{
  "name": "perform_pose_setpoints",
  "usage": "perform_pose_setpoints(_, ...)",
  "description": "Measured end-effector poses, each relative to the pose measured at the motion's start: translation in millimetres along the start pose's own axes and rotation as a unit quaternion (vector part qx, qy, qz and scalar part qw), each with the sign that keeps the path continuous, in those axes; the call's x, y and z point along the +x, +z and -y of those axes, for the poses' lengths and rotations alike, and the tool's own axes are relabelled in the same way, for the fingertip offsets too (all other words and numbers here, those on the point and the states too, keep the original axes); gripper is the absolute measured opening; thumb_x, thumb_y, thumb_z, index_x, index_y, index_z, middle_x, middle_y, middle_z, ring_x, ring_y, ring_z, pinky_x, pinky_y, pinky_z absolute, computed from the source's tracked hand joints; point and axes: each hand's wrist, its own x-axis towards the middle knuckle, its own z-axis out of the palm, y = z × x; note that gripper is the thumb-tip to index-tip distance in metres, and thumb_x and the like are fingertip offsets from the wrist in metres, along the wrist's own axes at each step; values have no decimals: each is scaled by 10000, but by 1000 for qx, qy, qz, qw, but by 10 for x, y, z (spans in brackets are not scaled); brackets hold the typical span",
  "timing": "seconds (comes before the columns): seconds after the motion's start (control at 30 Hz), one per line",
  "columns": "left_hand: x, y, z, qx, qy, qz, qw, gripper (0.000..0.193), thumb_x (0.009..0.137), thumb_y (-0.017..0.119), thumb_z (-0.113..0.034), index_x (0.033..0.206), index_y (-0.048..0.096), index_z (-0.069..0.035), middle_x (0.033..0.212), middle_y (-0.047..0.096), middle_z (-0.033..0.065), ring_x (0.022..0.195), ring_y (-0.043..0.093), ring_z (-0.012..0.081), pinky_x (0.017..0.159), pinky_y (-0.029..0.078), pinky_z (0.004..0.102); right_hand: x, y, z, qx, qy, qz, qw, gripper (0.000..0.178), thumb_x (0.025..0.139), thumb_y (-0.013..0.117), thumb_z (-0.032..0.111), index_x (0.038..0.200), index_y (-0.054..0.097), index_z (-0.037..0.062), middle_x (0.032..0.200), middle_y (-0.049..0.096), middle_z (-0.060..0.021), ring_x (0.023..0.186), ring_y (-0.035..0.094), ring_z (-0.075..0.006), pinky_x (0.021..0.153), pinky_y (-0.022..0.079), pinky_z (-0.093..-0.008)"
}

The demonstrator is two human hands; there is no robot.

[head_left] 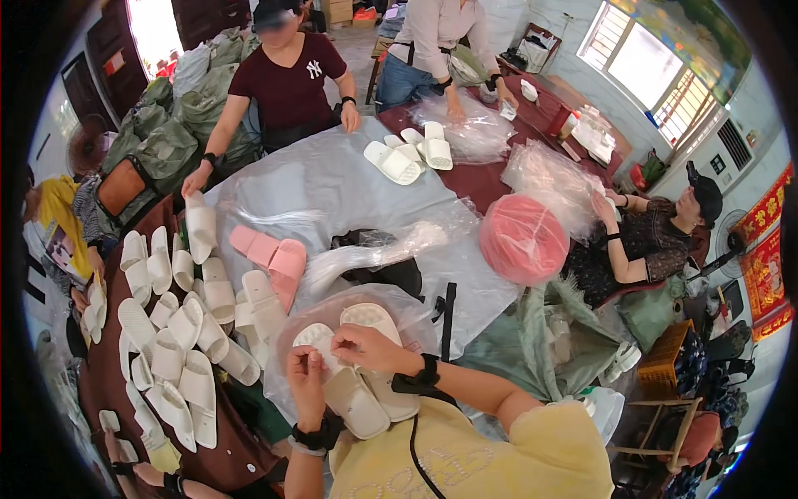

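A pair of white slide slippers (357,405) lies close in front of me on a clear plastic sheet or bag (283,349). Above their toe ends, my left hand (307,384) has its fingertips pinched together. My right hand (370,348) is just to its right, over the slippers, with its fingers bent into a pinch. What either hand grips, if anything, is too small to make out. Beyond the slippers lies a bundle of thin clear strands (386,252), partly over a black bag (399,277). Pink slippers (287,259) rest to the left of the strands.
White slippers (170,341) are heaped at left, where one co-worker's hand (196,179) touches one. A pink round bundle in plastic (524,239) sits at right. More white slippers (395,162) and clear bags (474,133) lie farther back. Co-workers stand or sit around the table.
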Motion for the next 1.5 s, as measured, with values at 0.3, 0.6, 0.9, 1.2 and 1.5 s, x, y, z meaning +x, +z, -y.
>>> perform_pose_setpoints(0.3, -7, 28, -31, 5, 0, 8, 1000, 57, 903, 491, -122, 925, 469, -74, 760, 458, -25, 658, 430, 54, 616, 367, 193, -3, 2, 11, 1, 19, 8, 1000, 116, 817, 585, 92, 880, 532, 10, 793, 530, -67, 697, 535, -144, 632, 435, -262)
perform_pose_setpoints(0.6, -2, 12, -8, 17, -3, 11, 1000, 70, 902, 497, -132, 923, 468, -72, 751, 458, -25, 662, 435, 55, 615, 368, 194, -1, 1, 16, -12, 8, -1, 1000, 112, 811, 588, 84, 878, 532, 15, 788, 532, -71, 690, 530, -154, 624, 433, -268)
perform_pose_setpoints(0.9, 2, 3, -13, 16, -8, 21, 1000, 84, 899, 507, -141, 930, 475, -69, 761, 468, -23, 658, 441, 55, 608, 372, 192, -3, 5, 31, 19, 32, -1, 999, 107, 802, 589, 82, 857, 532, 11, 784, 528, -90, 670, 524, -182, 609, 427, -278)
perform_pose_setpoints(1.2, -12, 8, -15, 38, 6, 22, 999, 53, 896, 499, -110, 918, 473, -70, 770, 478, -18, 659, 446, 58, 615, 386, 197, 2, 0, 29, -13, 14, -2, 1000, 109, 807, 590, 91, 865, 540, 13, 783, 526, -79, 688, 526, -164, 613, 426, -273)
perform_pose_setpoints(1.5, -25, 0, -4, 29, -6, 20, 999, 51, 892, 504, -104, 922, 481, -70, 773, 482, -15, 665, 451, 58, 619, 386, 195, 0, -6, 37, -13, 20, -1, 1000, 113, 804, 592, 89, 866, 538, 12, 785, 524, -78, 690, 524, -160, 621, 429, -268)
